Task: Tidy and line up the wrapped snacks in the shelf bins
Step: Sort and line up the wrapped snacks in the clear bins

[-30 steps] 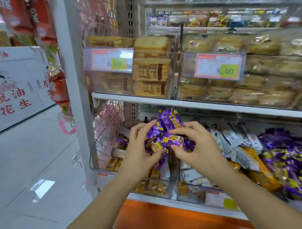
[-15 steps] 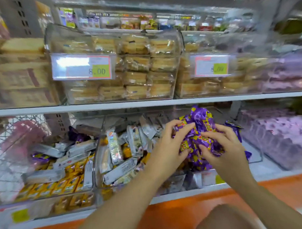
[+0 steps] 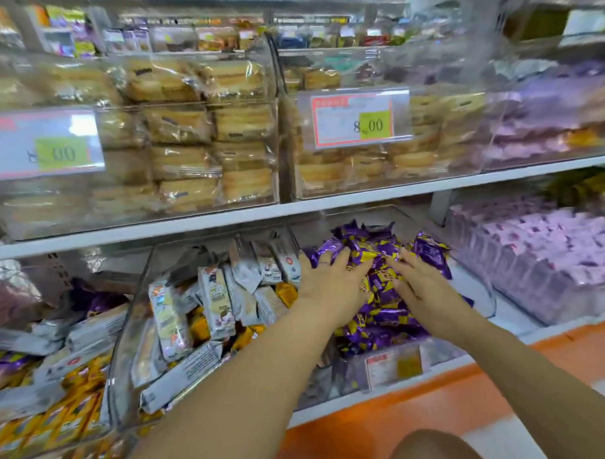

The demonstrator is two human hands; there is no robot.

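A white shop shelf point(image 3: 517, 326) carries clear bins, and in one clear bin point(image 3: 484, 294) the purple wrapped snacks point(image 3: 384, 314) lie in a heap. The left hand point(image 3: 333, 275) and the right hand point(image 3: 419, 278) rest flat on this heap, fingers straight and spread, gripping nothing. Left of this bin grey-white bars point(image 3: 216, 295) lie jumbled, and the bin's own front label point(image 3: 394, 364) is too blurred to read.

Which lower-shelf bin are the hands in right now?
The bin of purple-and-yellow wrapped snacks: left hand and right hand lie flat on its pile. Grey-wrapped bars sit left of it, pale purple packs right.
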